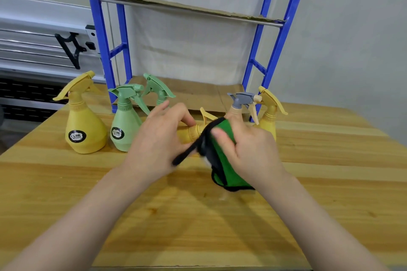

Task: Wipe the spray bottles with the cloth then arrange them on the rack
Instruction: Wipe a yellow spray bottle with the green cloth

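- Yellow spray bottle (193, 132) tipped sideways over the table (330, 182), gripped by curled left hand (157, 141) fingers.
- Green cloth (222, 160) pinched against its neck under right hand (248, 149) thumb.
- 5 bottles upright beyond the fingertips, before the blue rack (273, 46).

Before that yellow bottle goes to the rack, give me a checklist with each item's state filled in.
1. Held yellow bottle secured: ok, left hand grips it, lying sideways above the table.
2. Cloth in hand: ok, right hand grips the green cloth against the bottle.
3. Wiping finished: cannot tell, hands and cloth hide most of the bottle.
4. Lower shelf has room: ok, its cardboard lining is mostly bare; whether the rear green bottle stands on it, cannot tell.
5. Upper shelf free: cannot tell, only its front edge shows.
6. Other bottles upright: ok, large yellow bottle, front green bottle, grey-topped bottle.
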Motion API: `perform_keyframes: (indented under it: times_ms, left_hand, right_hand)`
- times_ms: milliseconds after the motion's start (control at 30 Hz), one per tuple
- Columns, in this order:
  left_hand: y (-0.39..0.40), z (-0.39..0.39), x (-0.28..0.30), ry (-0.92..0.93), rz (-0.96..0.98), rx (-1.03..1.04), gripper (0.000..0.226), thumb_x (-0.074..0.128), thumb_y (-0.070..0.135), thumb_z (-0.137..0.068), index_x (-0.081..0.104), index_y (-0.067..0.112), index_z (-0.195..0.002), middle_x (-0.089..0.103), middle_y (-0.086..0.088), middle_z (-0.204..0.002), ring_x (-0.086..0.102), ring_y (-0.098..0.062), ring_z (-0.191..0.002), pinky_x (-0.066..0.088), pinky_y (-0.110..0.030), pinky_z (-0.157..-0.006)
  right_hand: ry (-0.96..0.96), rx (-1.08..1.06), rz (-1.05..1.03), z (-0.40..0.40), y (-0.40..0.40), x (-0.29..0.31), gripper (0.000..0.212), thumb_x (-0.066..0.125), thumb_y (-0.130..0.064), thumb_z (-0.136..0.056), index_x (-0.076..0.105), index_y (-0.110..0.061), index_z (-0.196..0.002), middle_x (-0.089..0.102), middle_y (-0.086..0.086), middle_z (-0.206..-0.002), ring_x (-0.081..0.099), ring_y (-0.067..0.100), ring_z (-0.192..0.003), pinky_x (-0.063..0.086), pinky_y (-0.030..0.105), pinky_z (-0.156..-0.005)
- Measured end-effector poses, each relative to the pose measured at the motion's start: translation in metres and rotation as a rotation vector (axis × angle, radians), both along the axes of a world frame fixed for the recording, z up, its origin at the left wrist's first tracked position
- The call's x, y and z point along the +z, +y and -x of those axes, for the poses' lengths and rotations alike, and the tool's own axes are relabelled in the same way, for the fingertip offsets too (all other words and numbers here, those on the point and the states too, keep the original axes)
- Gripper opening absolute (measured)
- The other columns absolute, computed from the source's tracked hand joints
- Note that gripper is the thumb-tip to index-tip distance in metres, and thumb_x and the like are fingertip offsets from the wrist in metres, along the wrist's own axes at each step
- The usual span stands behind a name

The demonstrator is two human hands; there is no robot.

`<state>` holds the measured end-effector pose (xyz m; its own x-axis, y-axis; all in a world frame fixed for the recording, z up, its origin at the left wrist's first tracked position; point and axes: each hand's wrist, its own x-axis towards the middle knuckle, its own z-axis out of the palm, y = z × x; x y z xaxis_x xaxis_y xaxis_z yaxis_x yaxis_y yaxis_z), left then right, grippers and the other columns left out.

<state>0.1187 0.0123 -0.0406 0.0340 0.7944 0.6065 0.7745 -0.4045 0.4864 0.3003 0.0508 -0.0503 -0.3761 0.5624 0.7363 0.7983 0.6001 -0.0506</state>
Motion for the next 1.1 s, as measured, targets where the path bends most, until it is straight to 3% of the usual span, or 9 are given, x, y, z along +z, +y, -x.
perform_keyframes:
  times_ms: [67,167,333,500,600,767,867,967,1100]
  left_hand:
    - [-0.003,-0.003,-0.004,-0.112,0.057,-0.034,0.037,0.071,0.044,-0.067,0.055,0.018,-0.087,0.063,0.004,-0.085,0.055,-0.012,-0.078,0.046,-0.033,-0.079]
    - [0.0,-0.007,-0.007,-0.172,0.075,0.004,0.038,0.067,0.049,-0.065,0.054,0.022,-0.089,0.063,0.01,-0.091,0.058,-0.015,-0.09,0.048,-0.039,-0.075]
    - [0.005,0.0,-0.009,-0.268,0.049,-0.043,0.046,0.069,0.06,-0.065,0.053,0.023,-0.089,0.065,0.009,-0.089,0.062,-0.012,-0.091,0.05,-0.039,-0.08]
    - [0.01,0.001,-0.021,-0.372,0.08,-0.108,0.034,0.082,0.029,-0.071,0.052,0.025,-0.086,0.065,0.006,-0.085,0.063,-0.019,-0.083,0.051,-0.047,-0.071]
    - [0.011,-0.004,-0.029,-0.455,0.087,-0.184,0.031,0.077,0.032,-0.07,0.052,0.02,-0.086,0.061,0.009,-0.085,0.061,-0.015,-0.085,0.052,-0.04,-0.072]
    - [0.014,-0.017,-0.036,-0.633,0.067,-0.285,0.031,0.074,0.026,-0.07,0.051,0.012,-0.084,0.06,0.002,-0.079,0.058,-0.01,-0.071,0.046,-0.025,-0.065]
    - [0.016,-0.024,-0.041,-0.651,0.075,-0.289,0.039,0.079,0.028,-0.071,0.05,0.005,-0.084,0.056,0.002,-0.073,0.053,-0.007,-0.065,0.042,-0.026,-0.059]
    - [0.021,-0.032,-0.047,-0.652,0.105,-0.217,0.03,0.079,0.009,-0.075,0.05,0.008,-0.082,0.055,0.007,-0.074,0.05,-0.001,-0.064,0.039,-0.013,-0.058]
    - [0.035,-0.036,-0.049,-0.63,0.171,-0.232,0.026,0.073,0.0,-0.077,0.052,0.013,-0.086,0.058,0.01,-0.084,0.058,-0.001,-0.081,0.044,-0.013,-0.071]
  right_hand:
    - [0.049,-0.016,-0.077,0.001,0.002,0.003,0.066,0.016,-0.051,-0.105,0.058,-0.01,-0.074,0.048,0.003,-0.052,0.046,0.026,-0.039,0.03,0.026,-0.039]
    - [0.106,-0.005,-0.088,0.004,0.002,0.002,0.062,0.019,-0.048,-0.105,0.058,-0.01,-0.076,0.049,0.003,-0.055,0.046,0.023,-0.042,0.029,0.026,-0.043]
    - [0.512,0.245,0.436,0.003,-0.005,-0.001,0.024,0.057,-0.04,-0.095,0.061,-0.017,-0.103,0.063,-0.01,-0.087,0.06,0.001,-0.079,0.043,0.011,-0.067]
    - [0.723,0.407,0.97,-0.003,-0.007,0.002,0.034,0.065,-0.055,-0.082,0.068,-0.026,-0.099,0.065,0.014,-0.111,0.064,0.031,-0.105,0.054,0.053,-0.091]
    - [0.707,0.351,0.849,0.006,-0.007,0.0,0.051,0.058,-0.074,-0.076,0.063,-0.026,-0.094,0.058,0.014,-0.112,0.056,0.033,-0.114,0.047,0.057,-0.098]
    - [0.775,0.285,0.516,0.02,-0.013,-0.002,0.043,0.045,-0.062,-0.087,0.054,-0.02,-0.085,0.055,0.008,-0.094,0.054,0.028,-0.096,0.046,0.047,-0.088]
    - [0.699,0.213,0.517,0.016,-0.013,0.003,0.043,0.031,-0.066,-0.089,0.049,-0.028,-0.08,0.052,-0.001,-0.09,0.052,0.019,-0.091,0.042,0.035,-0.083]
    - [0.502,0.065,0.553,0.01,-0.009,0.007,0.057,0.018,-0.075,-0.087,0.05,-0.027,-0.086,0.056,-0.004,-0.095,0.054,0.019,-0.094,0.045,0.039,-0.084]
    - [0.418,0.072,0.671,-0.009,-0.011,0.01,0.048,0.032,-0.066,-0.09,0.052,-0.026,-0.11,0.064,-0.01,-0.086,0.059,0.002,-0.083,0.049,0.027,-0.073]
